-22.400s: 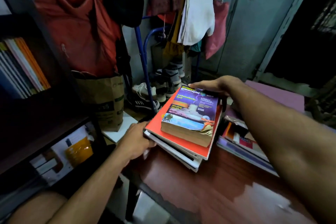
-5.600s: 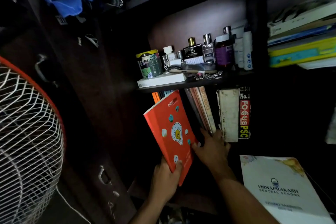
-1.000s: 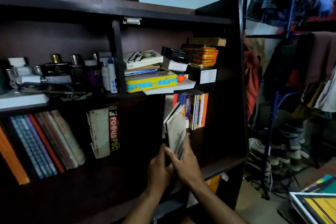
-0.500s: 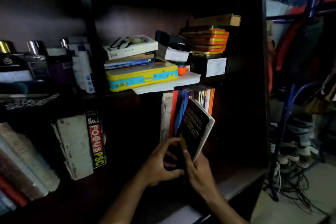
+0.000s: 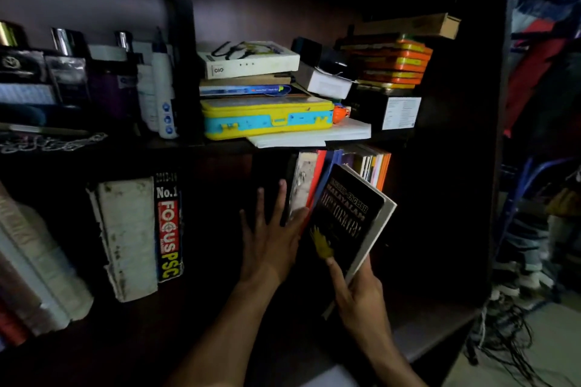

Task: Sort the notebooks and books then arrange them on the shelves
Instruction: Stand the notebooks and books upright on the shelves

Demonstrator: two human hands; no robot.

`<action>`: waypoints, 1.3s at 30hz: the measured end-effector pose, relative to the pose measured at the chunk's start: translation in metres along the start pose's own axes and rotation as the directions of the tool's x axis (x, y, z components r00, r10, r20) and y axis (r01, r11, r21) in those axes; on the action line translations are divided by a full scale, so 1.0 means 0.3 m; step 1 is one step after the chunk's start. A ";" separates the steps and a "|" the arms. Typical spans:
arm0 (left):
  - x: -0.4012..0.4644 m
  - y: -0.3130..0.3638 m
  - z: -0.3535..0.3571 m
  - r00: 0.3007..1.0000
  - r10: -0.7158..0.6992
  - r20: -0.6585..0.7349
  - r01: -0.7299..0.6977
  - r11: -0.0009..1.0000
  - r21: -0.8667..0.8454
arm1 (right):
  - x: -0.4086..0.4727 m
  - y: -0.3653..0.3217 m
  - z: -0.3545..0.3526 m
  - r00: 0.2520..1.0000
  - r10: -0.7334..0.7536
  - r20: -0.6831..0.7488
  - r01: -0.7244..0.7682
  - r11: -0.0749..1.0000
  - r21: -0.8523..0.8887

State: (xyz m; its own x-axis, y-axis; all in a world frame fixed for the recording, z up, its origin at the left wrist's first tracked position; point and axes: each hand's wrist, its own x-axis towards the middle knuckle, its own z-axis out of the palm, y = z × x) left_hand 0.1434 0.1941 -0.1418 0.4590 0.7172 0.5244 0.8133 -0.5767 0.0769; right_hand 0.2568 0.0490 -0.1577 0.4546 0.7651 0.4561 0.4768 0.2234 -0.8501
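At frame centre, the right hand (image 5: 358,295) grips a tilted black dictionary (image 5: 349,217). The left hand (image 5: 270,236), fingers spread, presses the upright books (image 5: 309,179) beside it.

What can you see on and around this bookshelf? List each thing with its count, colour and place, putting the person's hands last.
black dictionary: one, black, tilted in front of the lower-shelf row, in the right hand's grip
standing books: several, red, blue, orange, lower shelf right
FOCUS PSC book: one, black and red, lower shelf left
yellow case: one, yellow and blue, upper shelf
orange boxes: a stack, orange, upper shelf right
bottles: several, dark and white, upper shelf left
left hand: fingers spread beside the standing books
right hand: grips the dictionary's lower edge
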 end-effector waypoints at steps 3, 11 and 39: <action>0.005 -0.024 -0.026 0.995 -0.052 -0.087 0.044 0.995 -0.087 | 0.001 0.006 0.002 1.000 -0.009 -0.002 0.009 1.000 -0.002; -0.012 -0.079 -0.025 0.952 -0.291 -0.094 0.256 0.927 -0.274 | -0.018 -0.020 0.002 0.995 -0.095 -0.008 0.094 0.993 -0.076; 0.031 -0.177 0.022 0.815 0.005 -0.579 -0.213 0.933 -0.292 | 0.061 -0.141 -0.100 0.970 -0.238 -0.056 0.227 0.962 -0.152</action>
State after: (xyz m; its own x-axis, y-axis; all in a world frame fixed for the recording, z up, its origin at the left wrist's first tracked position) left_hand 0.1068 0.2341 -0.1467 0.1708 0.3554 0.9190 0.5566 -0.8044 0.2076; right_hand 0.2676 0.0354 -0.1055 0.3694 0.6551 0.6591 0.6765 0.2967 -0.6741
